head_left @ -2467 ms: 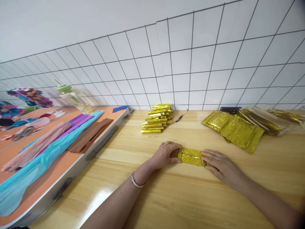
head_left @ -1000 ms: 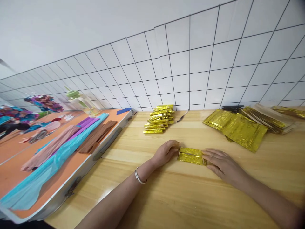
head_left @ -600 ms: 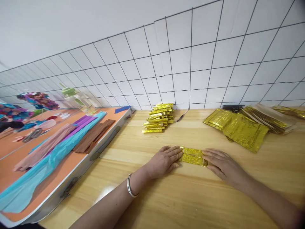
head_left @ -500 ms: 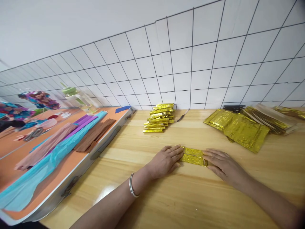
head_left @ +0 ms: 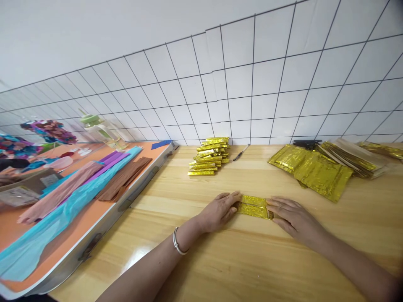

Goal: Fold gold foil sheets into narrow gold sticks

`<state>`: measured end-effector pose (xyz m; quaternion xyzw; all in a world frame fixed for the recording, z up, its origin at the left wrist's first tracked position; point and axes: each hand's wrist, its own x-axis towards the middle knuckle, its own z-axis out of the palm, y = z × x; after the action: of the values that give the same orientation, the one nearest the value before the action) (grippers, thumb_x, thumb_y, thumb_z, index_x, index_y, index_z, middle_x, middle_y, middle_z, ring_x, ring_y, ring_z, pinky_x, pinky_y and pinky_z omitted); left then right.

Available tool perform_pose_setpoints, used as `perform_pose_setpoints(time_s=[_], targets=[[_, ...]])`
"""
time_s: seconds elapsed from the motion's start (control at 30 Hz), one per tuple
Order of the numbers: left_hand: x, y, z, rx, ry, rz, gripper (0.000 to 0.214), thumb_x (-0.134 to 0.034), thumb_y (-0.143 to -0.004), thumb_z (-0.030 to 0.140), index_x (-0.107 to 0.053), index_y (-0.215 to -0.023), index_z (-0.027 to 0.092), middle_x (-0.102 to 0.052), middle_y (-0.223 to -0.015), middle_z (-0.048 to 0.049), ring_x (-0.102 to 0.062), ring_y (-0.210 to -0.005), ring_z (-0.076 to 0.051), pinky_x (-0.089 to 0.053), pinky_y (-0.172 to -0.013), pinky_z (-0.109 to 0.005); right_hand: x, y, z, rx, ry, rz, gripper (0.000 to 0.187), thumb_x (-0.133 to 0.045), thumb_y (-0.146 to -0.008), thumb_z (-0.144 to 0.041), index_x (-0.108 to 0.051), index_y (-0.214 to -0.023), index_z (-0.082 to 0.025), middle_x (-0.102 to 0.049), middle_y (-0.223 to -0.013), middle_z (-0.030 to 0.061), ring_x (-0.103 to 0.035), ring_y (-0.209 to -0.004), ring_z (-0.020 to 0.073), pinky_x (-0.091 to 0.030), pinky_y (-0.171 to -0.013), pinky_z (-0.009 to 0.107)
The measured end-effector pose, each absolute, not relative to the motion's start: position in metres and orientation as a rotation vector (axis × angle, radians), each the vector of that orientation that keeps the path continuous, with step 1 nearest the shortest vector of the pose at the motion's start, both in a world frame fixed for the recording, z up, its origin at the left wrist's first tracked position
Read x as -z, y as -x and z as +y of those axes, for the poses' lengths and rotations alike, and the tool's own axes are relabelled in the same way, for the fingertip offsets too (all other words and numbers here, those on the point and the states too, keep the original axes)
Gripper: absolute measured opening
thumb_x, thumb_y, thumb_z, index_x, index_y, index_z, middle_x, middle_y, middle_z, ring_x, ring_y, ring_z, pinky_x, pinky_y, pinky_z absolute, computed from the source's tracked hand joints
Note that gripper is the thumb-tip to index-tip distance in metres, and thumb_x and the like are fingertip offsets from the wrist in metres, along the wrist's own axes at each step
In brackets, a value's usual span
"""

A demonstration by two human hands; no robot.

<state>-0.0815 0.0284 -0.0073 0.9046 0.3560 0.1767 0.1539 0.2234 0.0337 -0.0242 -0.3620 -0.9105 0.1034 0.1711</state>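
A folded strip of shiny gold foil lies flat on the wooden table, with a lengthwise seam along its middle. My left hand rests its outstretched fingertips on the strip's left end, thumb near the lower edge. Over the right end lie the extended fingers of my right hand, its thumb apart and pointing at the strip's lower corner. Both hands press from above; the strip's two ends are partly hidden beneath them. Beyond my left hand sits a stack of narrow folded gold strips.
Flat gold foil sheets and a clear packet lie at right. A pen is near the tiled wall. At left, an orange-topped raised board carries coloured fabric strips, a bottle and a labelled cardboard box.
The cardboard box has come into view at the far left. My left fingers have drawn back slightly from the strip, uncovering more of its left end. My right hand is nearly still.
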Motion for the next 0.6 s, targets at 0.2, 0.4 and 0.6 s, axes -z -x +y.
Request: perform_pose_setpoints(time_s=[0.2, 0.4, 0.6], targets=[[0.015, 0.0825, 0.0325, -0.572, -2.604, 1.025, 0.033, -0.034, -0.091, 0.017, -0.039, -0.124, 0.019, -0.047, -0.132, -0.0097, -0.04, -0.124, -0.017, -0.034, -0.103, -0.036, 0.0256, -0.2234, 0.0342, -0.311, 1.041, -2.554, 0.041, -0.049, -0.084, -0.034, -0.05, -0.124, -0.026, -0.054, -0.126, 0.0056, -0.044, -0.119, 0.0239, -0.04, -0.096, 0.044], [0.0129, 0.0809, 0.0263, -0.437, -2.803, 0.963, 0.023, -0.034, -0.092, 0.015, -0.052, -0.106, 0.018, -0.045, -0.133, -0.0064, -0.037, -0.127, -0.019, -0.034, -0.103, -0.038, 0.024, -0.2218, 0.0298, -0.32, 1.11, -2.47, 0.034, -0.053, -0.08, -0.03, -0.053, -0.114, -0.024, -0.054, -0.125, 0.0068, -0.047, -0.116, 0.0236, -0.042, -0.094, 0.044], [0.0065, 0.0841, 0.0245, -0.461, -2.723, 0.957, 0.023, -0.036, -0.091, 0.017, -0.053, -0.106, 0.019, -0.052, -0.124, -0.0062, -0.051, -0.112, -0.016, -0.04, -0.097, -0.03, 0.022, -0.223, 0.0311, -0.318, 1.055, -2.532, 0.029, -0.052, -0.082, -0.033, -0.056, -0.109, -0.024, -0.054, -0.125, 0.0069, -0.047, -0.117, 0.0237, -0.041, -0.095, 0.045]])
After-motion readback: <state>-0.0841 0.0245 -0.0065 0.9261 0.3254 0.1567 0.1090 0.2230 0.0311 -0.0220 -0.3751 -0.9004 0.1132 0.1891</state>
